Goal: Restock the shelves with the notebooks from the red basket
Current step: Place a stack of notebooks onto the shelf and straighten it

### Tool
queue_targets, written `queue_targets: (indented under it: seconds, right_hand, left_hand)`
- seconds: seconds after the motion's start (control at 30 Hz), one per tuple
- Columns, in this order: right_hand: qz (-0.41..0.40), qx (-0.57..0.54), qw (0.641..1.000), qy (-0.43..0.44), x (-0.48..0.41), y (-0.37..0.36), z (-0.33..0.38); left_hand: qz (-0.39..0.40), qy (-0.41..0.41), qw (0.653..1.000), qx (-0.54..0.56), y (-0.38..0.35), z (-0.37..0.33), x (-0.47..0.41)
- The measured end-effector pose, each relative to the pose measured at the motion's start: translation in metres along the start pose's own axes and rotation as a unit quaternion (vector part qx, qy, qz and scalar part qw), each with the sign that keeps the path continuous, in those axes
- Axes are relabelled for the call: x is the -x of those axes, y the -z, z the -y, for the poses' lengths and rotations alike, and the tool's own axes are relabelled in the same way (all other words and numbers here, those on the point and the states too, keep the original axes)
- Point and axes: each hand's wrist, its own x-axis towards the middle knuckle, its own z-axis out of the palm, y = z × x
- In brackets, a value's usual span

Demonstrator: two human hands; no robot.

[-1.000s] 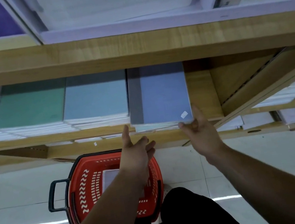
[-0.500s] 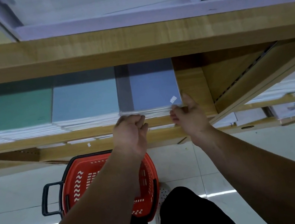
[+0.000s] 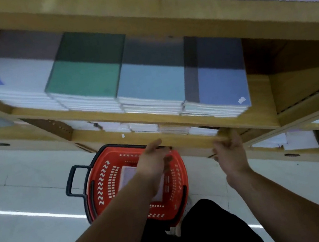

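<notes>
The blue notebook [image 3: 221, 86] with a grey spine lies on top of its stack at the right end of the wooden shelf [image 3: 97, 113]. Beside it to the left are stacks topped in light blue [image 3: 152, 83], green [image 3: 85, 80] and white [image 3: 16, 75]. My left hand [image 3: 153, 162] hangs open above the red basket [image 3: 104, 186] on the floor, holding nothing. My right hand [image 3: 228, 149] is open just below the shelf's front edge, fingertips near the wood. A pale notebook [image 3: 128, 173] shows in the basket, partly hidden by my left arm.
The basket has a black handle [image 3: 70, 182] on its left. A lower shelf [image 3: 176, 127] holds more white stacks. An upper shelf board [image 3: 177, 9] runs overhead with more stock. Pale tiled floor [image 3: 24, 230] lies to the left. My dark-clad leg [image 3: 206, 232] is below the basket.
Both hands have let go of the blue stack and dropped below the shelf edge, the left one over the basket. The view has tilted and shifted left.
</notes>
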Motion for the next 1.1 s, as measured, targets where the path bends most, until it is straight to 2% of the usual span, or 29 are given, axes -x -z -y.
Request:
queue_targets:
  seconds: [0.07, 0.13, 0.27, 0.43, 0.67, 0.8, 0.97, 1.1]
  right_hand:
    - [0.049, 0.058, 0.996, -0.038, 0.016, -0.025, -0.013]
    - [0.121, 0.139, 0.981, -0.054, 0.034, -0.051, -0.019]
    - [0.266, 0.273, 0.924, -0.017, 0.052, -0.110, -0.024]
    - [0.376, 0.377, 0.846, 0.035, 0.030, -0.192, -0.045]
    - [0.461, 0.504, 0.725, 0.085, -0.061, -0.292, -0.113]
    - [0.473, 0.555, 0.670, 0.142, -0.121, -0.333, -0.161]
    - [0.484, 0.582, 0.637, 0.145, -0.181, -0.367, -0.250]
    - [0.483, 0.593, 0.621, 0.173, -0.217, -0.387, -0.317]
  left_hand:
    - [-0.049, 0.020, 0.996, -0.075, 0.055, 0.027, -0.003]
    - [-0.095, 0.046, 0.989, -0.099, 0.109, 0.047, -0.001]
    - [-0.128, 0.087, 0.987, -0.033, 0.182, 0.079, -0.004]
    - [-0.184, 0.088, 0.978, 0.042, 0.209, 0.119, -0.033]
    - [-0.288, 0.106, 0.935, 0.179, 0.196, 0.185, -0.117]
    - [-0.332, 0.114, 0.919, 0.182, 0.180, 0.228, -0.177]
    - [-0.333, 0.147, 0.903, 0.226, 0.158, 0.289, -0.273]
    - [-0.364, 0.155, 0.900, 0.186, 0.149, 0.330, -0.350]
